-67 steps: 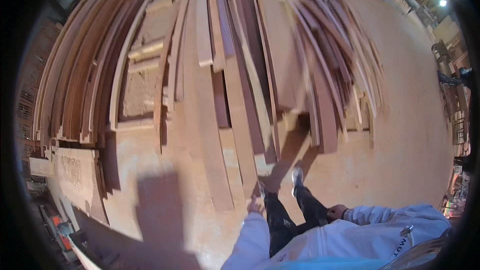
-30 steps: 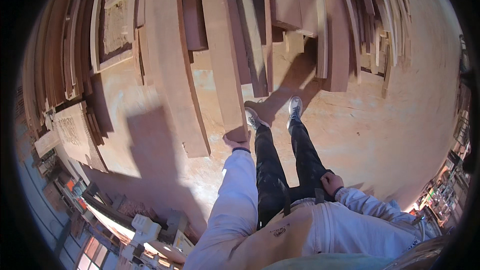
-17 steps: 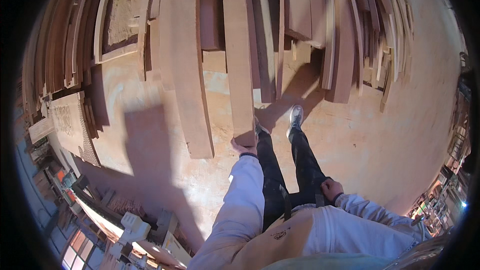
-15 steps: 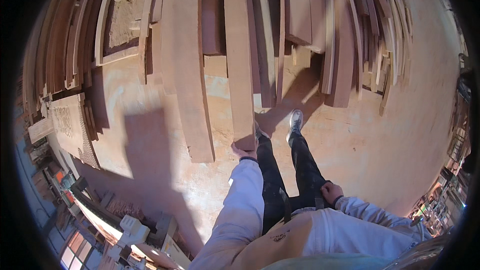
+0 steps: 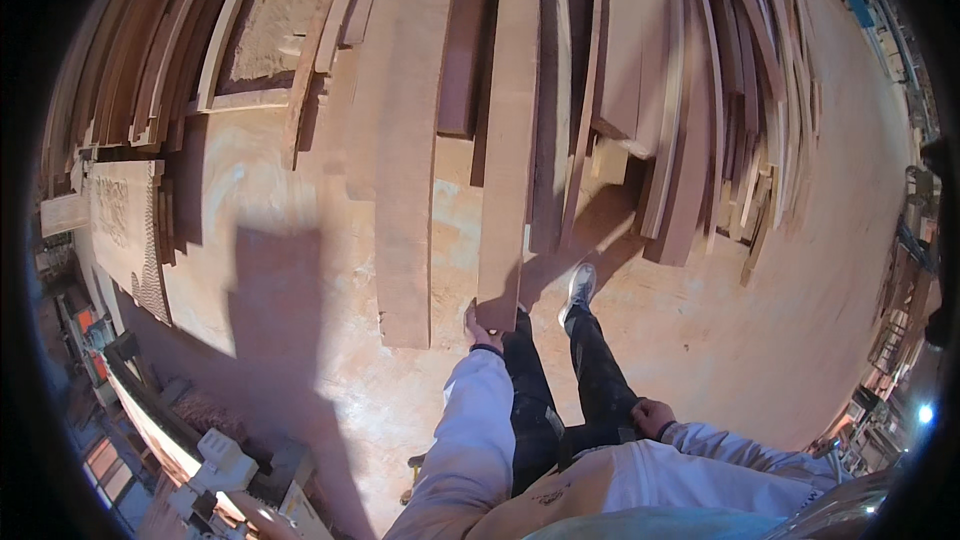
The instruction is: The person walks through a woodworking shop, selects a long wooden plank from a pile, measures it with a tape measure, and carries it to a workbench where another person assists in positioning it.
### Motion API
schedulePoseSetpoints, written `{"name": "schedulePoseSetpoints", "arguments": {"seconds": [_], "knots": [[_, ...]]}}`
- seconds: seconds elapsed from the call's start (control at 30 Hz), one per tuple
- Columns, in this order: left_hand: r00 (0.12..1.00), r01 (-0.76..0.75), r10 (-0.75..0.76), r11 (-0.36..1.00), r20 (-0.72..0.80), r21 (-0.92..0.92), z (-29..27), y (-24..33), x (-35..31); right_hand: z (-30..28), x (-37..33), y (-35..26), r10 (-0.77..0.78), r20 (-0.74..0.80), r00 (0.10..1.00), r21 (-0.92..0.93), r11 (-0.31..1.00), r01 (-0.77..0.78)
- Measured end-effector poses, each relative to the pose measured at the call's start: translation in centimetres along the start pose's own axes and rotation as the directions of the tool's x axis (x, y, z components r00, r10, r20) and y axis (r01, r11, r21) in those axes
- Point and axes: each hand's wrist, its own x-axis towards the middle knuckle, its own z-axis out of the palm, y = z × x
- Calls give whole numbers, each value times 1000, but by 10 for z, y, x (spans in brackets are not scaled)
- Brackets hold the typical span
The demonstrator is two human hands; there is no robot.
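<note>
Long wooden plank stretching forward, its near end clamped in the left hand by the left leg. 1 wider board lies to its left. The curled right hand is at the right thigh; I cannot tell whether it grips anything.

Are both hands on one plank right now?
No, only the left hand holds the near end of a long brown plank, while the right hand is by the right thigh.
</note>
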Motion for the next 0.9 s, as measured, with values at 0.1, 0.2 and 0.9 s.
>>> {"name": "schedulePoseSetpoints", "arguments": {"seconds": [0.1,0.2,0.9], "knots": [[995,-90,96,962,-12,259,2,15,-13,2,8,12,-73,-27,997,-127,989,69],[930,-365,344,812,132,455,-1,11,-3,-4,12,12,-68,6,998,-108,992,68],[980,116,-101,990,-174,82,-21,8,2,-120,-26,199,193,158,968,-586,808,-65]]}}
